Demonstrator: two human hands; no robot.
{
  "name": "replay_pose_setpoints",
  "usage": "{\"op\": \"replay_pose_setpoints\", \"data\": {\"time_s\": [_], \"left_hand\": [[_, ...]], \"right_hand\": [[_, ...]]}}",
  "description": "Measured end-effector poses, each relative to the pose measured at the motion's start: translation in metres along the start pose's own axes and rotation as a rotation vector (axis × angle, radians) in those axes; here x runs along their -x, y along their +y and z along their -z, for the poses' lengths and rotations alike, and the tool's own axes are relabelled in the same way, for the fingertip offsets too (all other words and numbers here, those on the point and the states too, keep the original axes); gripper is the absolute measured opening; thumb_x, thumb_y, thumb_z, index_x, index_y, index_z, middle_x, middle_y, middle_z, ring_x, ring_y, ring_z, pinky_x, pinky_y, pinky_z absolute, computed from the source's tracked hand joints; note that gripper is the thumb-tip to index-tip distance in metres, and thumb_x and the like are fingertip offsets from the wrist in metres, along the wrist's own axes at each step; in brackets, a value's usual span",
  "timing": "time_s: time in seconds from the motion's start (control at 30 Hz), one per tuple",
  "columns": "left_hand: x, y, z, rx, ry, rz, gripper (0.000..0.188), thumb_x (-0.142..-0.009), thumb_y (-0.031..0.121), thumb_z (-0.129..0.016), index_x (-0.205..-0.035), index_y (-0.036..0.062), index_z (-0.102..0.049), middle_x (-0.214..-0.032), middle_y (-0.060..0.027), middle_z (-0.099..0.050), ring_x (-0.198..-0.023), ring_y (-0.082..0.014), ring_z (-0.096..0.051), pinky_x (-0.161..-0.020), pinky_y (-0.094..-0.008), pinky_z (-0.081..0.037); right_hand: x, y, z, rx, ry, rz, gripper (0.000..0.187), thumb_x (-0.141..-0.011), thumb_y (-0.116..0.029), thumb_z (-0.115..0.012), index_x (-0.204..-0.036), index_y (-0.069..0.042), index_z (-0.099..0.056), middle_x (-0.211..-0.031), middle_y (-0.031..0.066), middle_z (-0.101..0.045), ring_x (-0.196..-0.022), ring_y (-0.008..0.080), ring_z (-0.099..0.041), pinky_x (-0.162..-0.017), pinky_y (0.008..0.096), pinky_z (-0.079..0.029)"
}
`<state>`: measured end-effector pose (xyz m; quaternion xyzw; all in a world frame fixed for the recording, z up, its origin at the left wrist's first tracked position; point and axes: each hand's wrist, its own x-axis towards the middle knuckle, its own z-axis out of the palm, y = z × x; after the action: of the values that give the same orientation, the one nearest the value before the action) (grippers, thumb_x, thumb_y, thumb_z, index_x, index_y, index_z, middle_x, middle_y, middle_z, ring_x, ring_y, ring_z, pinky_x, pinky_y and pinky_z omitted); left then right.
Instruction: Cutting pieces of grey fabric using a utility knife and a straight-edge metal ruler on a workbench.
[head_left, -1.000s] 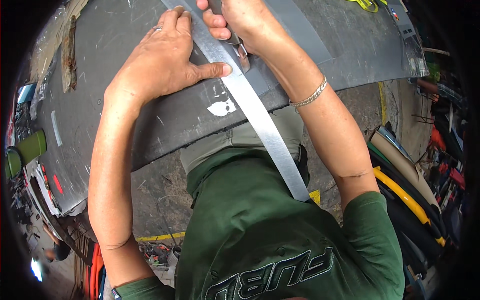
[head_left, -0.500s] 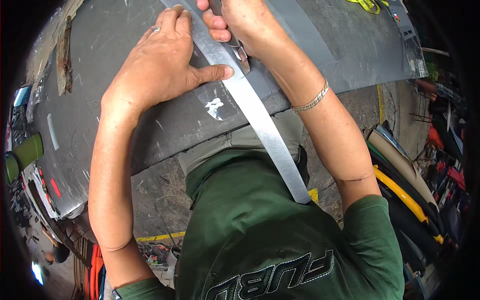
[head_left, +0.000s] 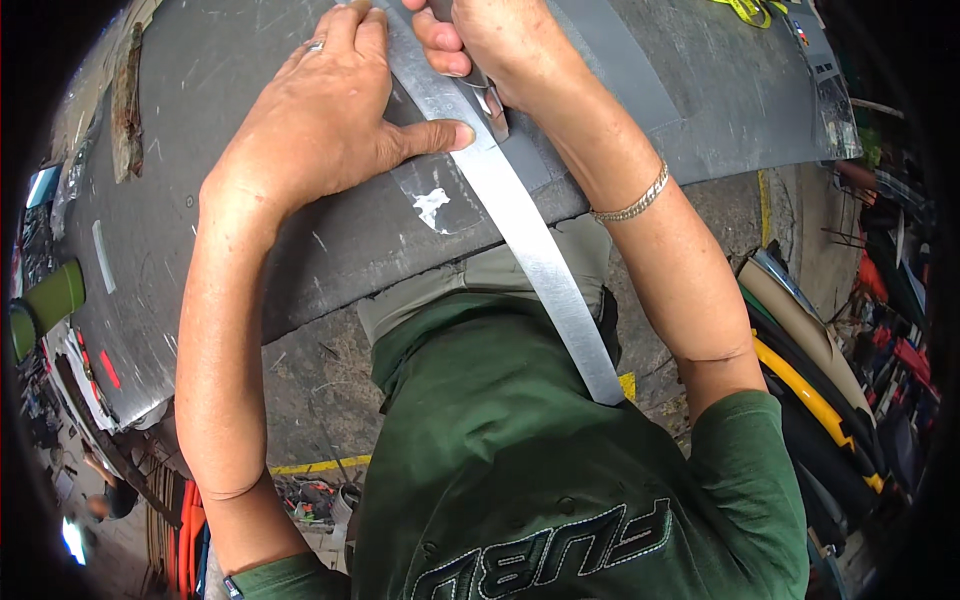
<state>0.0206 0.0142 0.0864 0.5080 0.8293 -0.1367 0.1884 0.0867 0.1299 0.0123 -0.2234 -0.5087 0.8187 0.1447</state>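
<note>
A long metal straightedge (head_left: 540, 245) lies slantwise over the dark worktable, its near end sticking out past the edge above my shirt. My left hand (head_left: 320, 120) is spread flat, the thumb pressing on the metal and the fingertips at its far part, partly cut off by the top of the view. In my right hand (head_left: 500, 45) is a utility knife (head_left: 494, 108), gripped in the fist close along the straightedge's right side. Its lower metal end points toward me; the rest is hidden by the fingers. Under the straightedge lies thin grey sheet material (head_left: 610, 65).
The worktable (head_left: 330, 270) has its near edge against my waist. A small clear piece with a white patch (head_left: 432, 207) lies left of the straightedge. A rough strip (head_left: 128, 110) lies at far left, a green roll (head_left: 50, 305) nearer. Rolled materials (head_left: 800, 370) stand at right.
The whole view has shifted slightly. Both hands keep their hold, with the knife still beside the straightedge; little else differs.
</note>
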Motion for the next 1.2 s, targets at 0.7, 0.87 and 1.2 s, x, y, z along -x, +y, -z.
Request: {"op": "replay_pose_setpoints", "data": {"time_s": [0.7, 0.87, 1.2], "left_hand": [[0.002, 0.006, 0.006, 0.060, -0.039, -0.012, 0.124, -0.083, 0.065, -0.076, -0.157, -0.0143, -0.015, -0.150, -0.0333, -0.037, -0.142, -0.0446, -0.043, -0.120, -0.0426, -0.036], [0.002, 0.002, 0.002, 0.080, -0.013, -0.048, 0.127, -0.083, 0.066, -0.076, -0.158, -0.0137, -0.012, -0.151, -0.0346, -0.035, -0.143, -0.0454, -0.042, -0.121, -0.0430, -0.036], [-0.018, -0.036, -0.044, 0.111, 0.354, -0.239, 0.124, -0.076, 0.074, -0.075, -0.145, -0.0198, -0.035, -0.156, -0.0368, -0.035, -0.147, -0.0480, -0.037, -0.121, -0.0500, -0.036]], "right_hand": [[0.000, 0.000, -0.006, 0.107, -0.031, 0.180, 0.047, -0.113, -0.044, -0.040, -0.086, -0.008, -0.054, -0.056, 0.0008, -0.046, -0.040, 0.0100, -0.041, -0.038, 0.0274, -0.034], [-0.002, -0.001, -0.008, 0.103, -0.017, 0.220, 0.046, -0.113, -0.044, -0.041, -0.086, -0.009, -0.053, -0.057, -0.0004, -0.046, -0.041, 0.0093, -0.041, -0.039, 0.0268, -0.034], [0.011, -0.020, -0.008, 0.356, 0.195, 0.718, 0.044, -0.111, -0.031, -0.049, -0.145, -0.003, -0.052, -0.075, 0.0000, -0.055, -0.050, 0.0069, -0.048, -0.046, 0.0230, -0.040]]}}
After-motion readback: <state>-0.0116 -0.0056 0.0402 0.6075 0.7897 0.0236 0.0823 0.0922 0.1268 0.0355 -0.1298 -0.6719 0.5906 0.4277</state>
